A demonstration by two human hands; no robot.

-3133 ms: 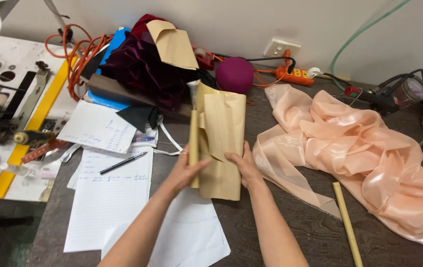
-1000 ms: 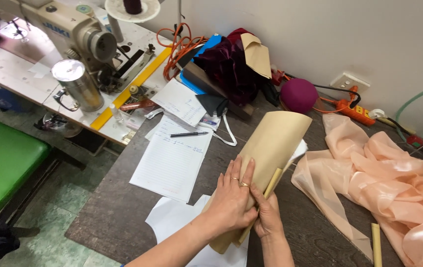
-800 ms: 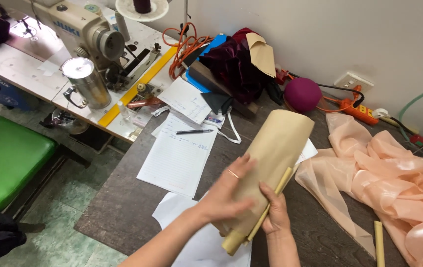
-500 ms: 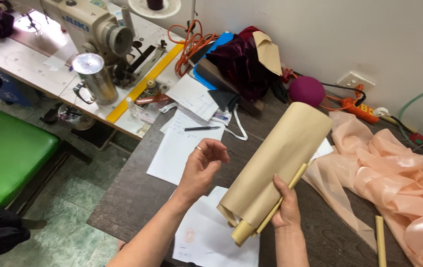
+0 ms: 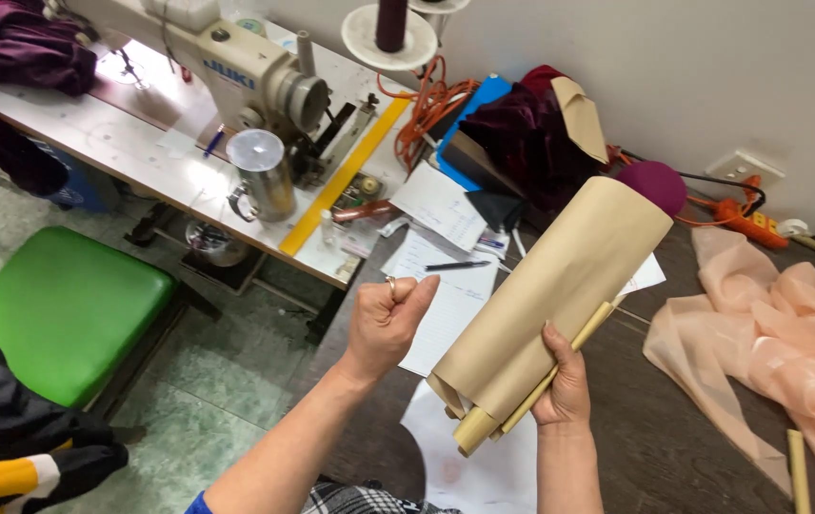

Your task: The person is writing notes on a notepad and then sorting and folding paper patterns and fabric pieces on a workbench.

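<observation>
Already rolled up, the paper roll (image 5: pixel 550 305) sits gripped in the right hand (image 5: pixel 562 381) at centre frame, the left hand (image 5: pixel 387 319) fisted empty beside it.

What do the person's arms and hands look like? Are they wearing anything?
Both hands are bare, with no gloves. The left hand has a thin ring on one finger. The right hand shows no ring or watch. Both forearms are uncovered. Near the bottom edge, by the left arm, a bit of blue sleeve and black-and-white checked cloth peek in.
</observation>
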